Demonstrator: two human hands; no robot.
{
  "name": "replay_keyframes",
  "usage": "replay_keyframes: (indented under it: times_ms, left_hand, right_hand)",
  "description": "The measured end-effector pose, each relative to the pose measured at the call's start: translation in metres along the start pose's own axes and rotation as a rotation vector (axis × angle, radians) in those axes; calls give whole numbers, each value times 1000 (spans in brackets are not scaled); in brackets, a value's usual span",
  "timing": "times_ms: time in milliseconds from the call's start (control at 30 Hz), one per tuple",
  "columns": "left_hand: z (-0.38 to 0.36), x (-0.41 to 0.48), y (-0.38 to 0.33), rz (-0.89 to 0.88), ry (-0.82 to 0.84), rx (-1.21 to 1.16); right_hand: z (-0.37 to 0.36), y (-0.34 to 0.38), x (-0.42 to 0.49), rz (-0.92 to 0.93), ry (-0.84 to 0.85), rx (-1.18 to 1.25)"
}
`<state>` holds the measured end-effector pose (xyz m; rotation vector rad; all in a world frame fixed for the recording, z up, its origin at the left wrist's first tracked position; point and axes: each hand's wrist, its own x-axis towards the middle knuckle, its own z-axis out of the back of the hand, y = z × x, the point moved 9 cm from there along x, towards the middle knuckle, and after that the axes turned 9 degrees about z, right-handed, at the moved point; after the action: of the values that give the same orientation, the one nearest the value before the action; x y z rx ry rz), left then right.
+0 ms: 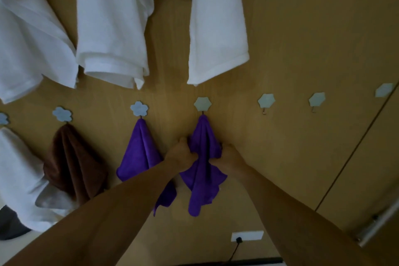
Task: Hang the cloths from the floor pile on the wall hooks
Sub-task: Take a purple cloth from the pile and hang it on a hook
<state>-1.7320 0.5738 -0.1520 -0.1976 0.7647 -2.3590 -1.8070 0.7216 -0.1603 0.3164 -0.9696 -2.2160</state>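
Left hand [183, 154]: fingers are curled round the left fold of the purple cloth [203, 131]. Right hand [226, 154]: the right edge is gripped, fingertips partly hidden by fabric. The cloth is held between both hands at mid-height.

At 12 o'clock from the hands, the cloth's top is caught on a hook [202, 103] and the rest is draped down to 6 o'clock.

Step judged: the hang is made, and the drape is being settled or checked. The cloth appears borne by the hook, though the catch itself is too small to confirm.

At 9 o'clock, a second purple cloth [140, 151] is hung, then a brown cloth [73, 157] beyond it. At 2 o'clock, bare hooks [266, 101] are noted on the wall [302, 28].

Next move: both grips are to be released gently, without downward tug. The floor pile is not in view, and a turn downward is called for if cloths remain.
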Motion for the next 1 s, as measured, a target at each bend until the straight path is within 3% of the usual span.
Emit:
replay_keyframes:
  times_ms: [300, 667, 1000]
  left_hand:
    - [23, -53, 2, -104, -71, 174]
    - [-20, -180, 38, -386, 160, 377]
    - [-106, -333, 33, -520, 470, 360]
  right_hand:
    - [37, 1, -88, -152, -110, -211]
    - [-25, 24, -268, -371, -119, -286]
    - [-25, -7, -442, -585, -123, -366]
